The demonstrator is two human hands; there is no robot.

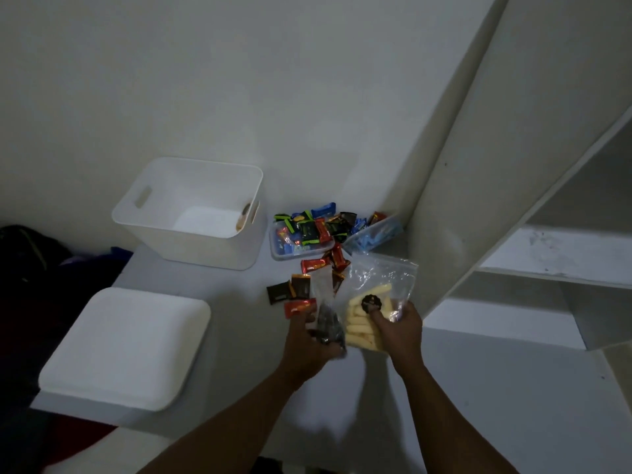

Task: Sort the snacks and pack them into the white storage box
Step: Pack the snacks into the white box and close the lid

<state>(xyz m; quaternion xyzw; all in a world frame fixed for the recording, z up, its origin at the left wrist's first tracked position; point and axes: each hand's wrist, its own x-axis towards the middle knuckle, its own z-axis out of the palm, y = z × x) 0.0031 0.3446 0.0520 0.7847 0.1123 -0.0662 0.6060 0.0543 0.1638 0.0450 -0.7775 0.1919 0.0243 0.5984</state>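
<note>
Left hand (pixel 316 336) grips small bag of dark snacks (pixel 323 292); right hand (pixel 398 325) grasps zip bag of pale sticks (pixel 379 275), low centre of frame; white storage box (pixel 191 248) open, centre left, well apart; risk: bags held loosely could slip or spill onto bench (pixel 239 302) among loose wrapped snacks (pixel 313 265) if unsealed.

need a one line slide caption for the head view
Left hand holds a small bag of dark snacks, right hand a zip bag of pale sticks, near the white storage box.

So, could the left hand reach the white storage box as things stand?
Probably yes: the white storage box stands open, nothing tall between it and the left hand, which grips a small bag.
</note>
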